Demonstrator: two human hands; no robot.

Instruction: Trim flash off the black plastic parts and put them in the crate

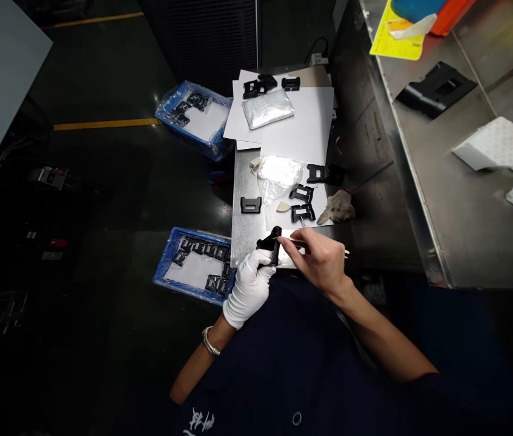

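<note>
My left hand (251,284), in a white glove, grips a black plastic part (276,247) tilted up above the near edge of the metal table (248,233). Bare, my right hand (322,257) pinches a slim pen-like tool (299,243); its front end meets or nearly meets the part, and its exact kind cannot be made out. Just beyond my hands, a black frame-shaped part (302,212) and a second frame-shaped part (301,194) lie on white paper. A single black part (251,205) rests on the bare metal to the left.
A blue bin (165,266) lined with plastic holds several black parts at left; another blue bin (215,148) stands farther back. A clear bag (278,175), a silvery packet (268,109) and a soiled glove (338,207) lie on the table. The raised metal bench (424,200) borders the right.
</note>
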